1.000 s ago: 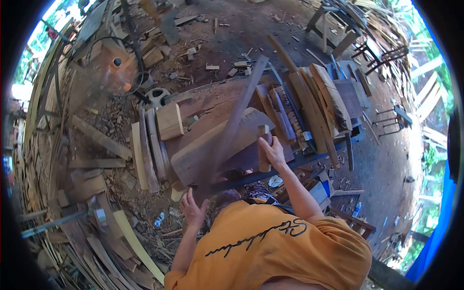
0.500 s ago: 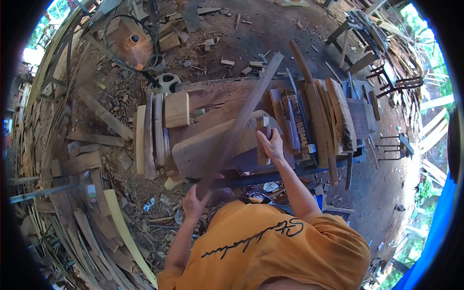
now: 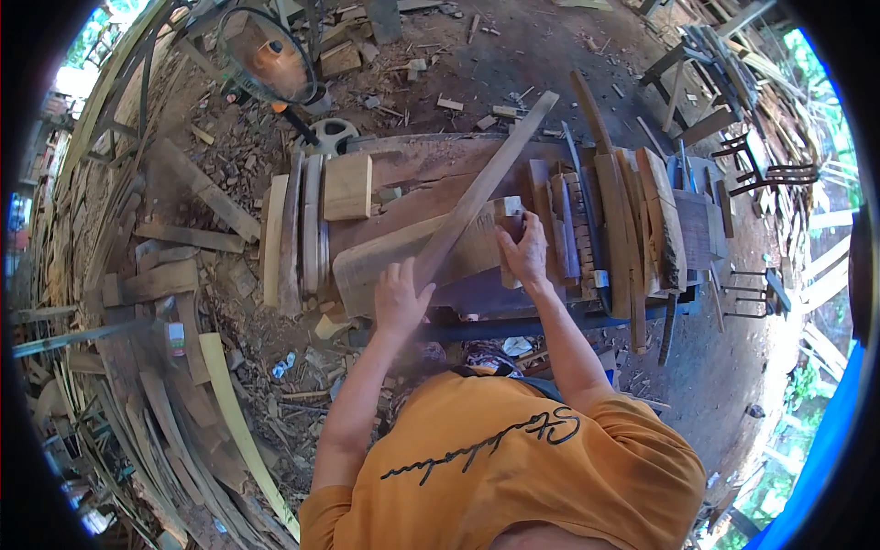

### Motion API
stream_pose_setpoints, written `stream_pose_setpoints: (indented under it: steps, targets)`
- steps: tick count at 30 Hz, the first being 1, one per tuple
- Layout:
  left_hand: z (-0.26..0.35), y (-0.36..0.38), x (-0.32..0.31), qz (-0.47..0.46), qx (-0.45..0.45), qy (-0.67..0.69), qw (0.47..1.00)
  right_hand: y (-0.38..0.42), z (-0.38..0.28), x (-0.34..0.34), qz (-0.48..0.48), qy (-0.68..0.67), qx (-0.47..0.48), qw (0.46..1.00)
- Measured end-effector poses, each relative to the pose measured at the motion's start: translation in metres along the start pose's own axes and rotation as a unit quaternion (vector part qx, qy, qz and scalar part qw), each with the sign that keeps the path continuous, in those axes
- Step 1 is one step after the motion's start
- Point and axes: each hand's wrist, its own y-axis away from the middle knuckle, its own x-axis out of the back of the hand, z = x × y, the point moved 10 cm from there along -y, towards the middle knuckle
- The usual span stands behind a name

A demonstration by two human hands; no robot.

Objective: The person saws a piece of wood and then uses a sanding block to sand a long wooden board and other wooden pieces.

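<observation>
A long narrow wooden strip [image 3: 495, 170] lies diagonally across a wide plank [image 3: 376, 266] on the workbench. My left hand [image 3: 401, 298] is at the strip's near end, its fingers on the wood and the thumb apart to the right. On the right, my right hand [image 3: 527, 252] is at a short wooden block [image 3: 510, 220], with thumb and fingers around its side. The block rests on the right end of the wide plank. Part of the block is hidden behind the hand.
Wooden pieces lie along the bench's left end, beside a square block [image 3: 348, 186]. More boards [image 3: 660, 220] and a handsaw-like blade [image 3: 587, 202] lie on the right. Beyond the bench stands a fan [image 3: 275, 60]. Scrap wood [image 3: 192, 238] covers the floor at left.
My left hand has moved forward and up with the strip's near end, which now lies over the wide plank. My right hand has shifted slightly on the block.
</observation>
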Motion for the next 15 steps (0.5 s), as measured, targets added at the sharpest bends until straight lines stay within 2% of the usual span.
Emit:
stream_pose_setpoints:
  steps: [1, 3, 4, 6, 7, 9, 13, 15]
  targets:
    - [-0.005, 0.006, 0.005, -0.002, 0.007, -0.002, 1.000, 0.004, 0.002, 0.002, 0.009, 0.000, 0.004, 1.000]
    - [-0.020, 0.023, -0.002, -0.091, 0.037, 0.021, 0.995, 0.012, 0.012, 0.003, 0.002, -0.005, -0.008, 1.000]
    - [-0.032, 0.029, -0.001, -0.094, 0.046, 0.020, 0.994, 0.018, 0.017, 0.002, 0.004, -0.010, -0.019, 1.000]
    - [-0.043, 0.040, -0.010, -0.169, 0.070, 0.267, 0.946, 0.028, 0.013, 0.004, -0.011, -0.015, -0.035, 0.999]
    - [-0.048, 0.048, -0.005, -0.167, 0.073, 0.266, 0.947, 0.032, 0.015, 0.005, -0.012, -0.008, -0.033, 0.999]
    - [-0.050, 0.072, -0.006, -0.261, 0.183, 0.371, 0.872, 0.038, 0.016, 0.005, -0.017, 0.000, -0.035, 0.999]
    - [-0.086, 0.100, -0.032, -0.286, 0.191, 0.298, 0.890, 0.049, 0.013, 0.003, -0.026, 0.004, -0.042, 0.999]
    - [-0.090, 0.099, -0.033, -0.223, 0.216, 0.328, 0.892, 0.052, 0.010, -0.002, -0.016, 0.033, -0.021, 0.999]
